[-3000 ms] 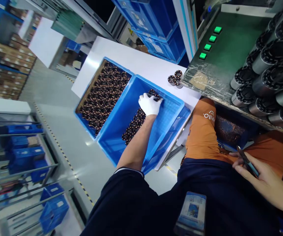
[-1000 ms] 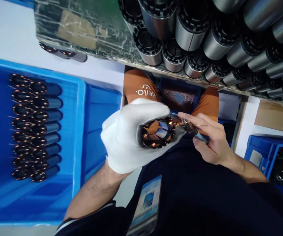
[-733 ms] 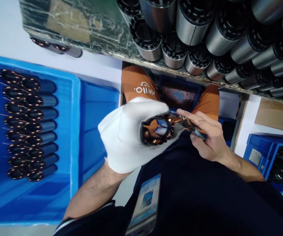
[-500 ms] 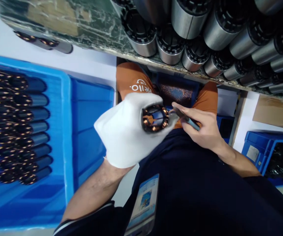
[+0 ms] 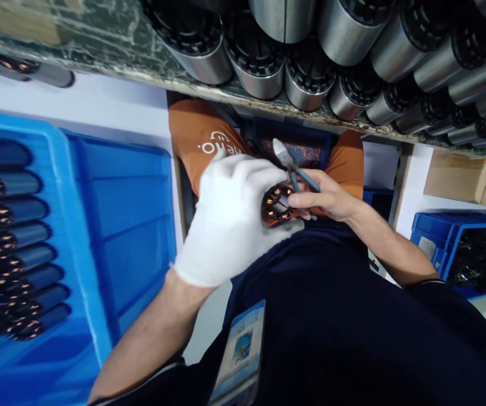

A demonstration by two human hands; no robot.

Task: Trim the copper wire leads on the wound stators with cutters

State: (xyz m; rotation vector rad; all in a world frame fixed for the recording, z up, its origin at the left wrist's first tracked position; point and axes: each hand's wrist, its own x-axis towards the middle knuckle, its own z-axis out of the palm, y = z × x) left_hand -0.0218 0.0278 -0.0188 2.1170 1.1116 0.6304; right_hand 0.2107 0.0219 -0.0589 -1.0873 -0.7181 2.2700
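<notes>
My left hand (image 5: 234,220), in a white glove, is wrapped round a motor stator (image 5: 275,221). The stator's open end faces up and right, with copper windings around its black rim. Bare, my right hand (image 5: 330,197) holds a pair of cutting pliers (image 5: 285,154) with teal handles, their jaws pointing up and away from the stator. My right thumb reaches the stator's rim at its right side. The other right fingers are partly hidden behind the pliers and the stator.
A blue tray (image 5: 74,225) at left holds rows of wound stators (image 5: 27,234). Metal cylinders with black slotted ends (image 5: 264,79) line the bench edge (image 5: 141,79) above. A blue bin with dark parts (image 5: 441,237) and a cardboard box (image 5: 458,180) stand at right.
The pliers have swung from the stator's rim to point upward in my right hand, and my right thumb has come to the rim. The stator has shifted slightly right. The view has shifted too.
</notes>
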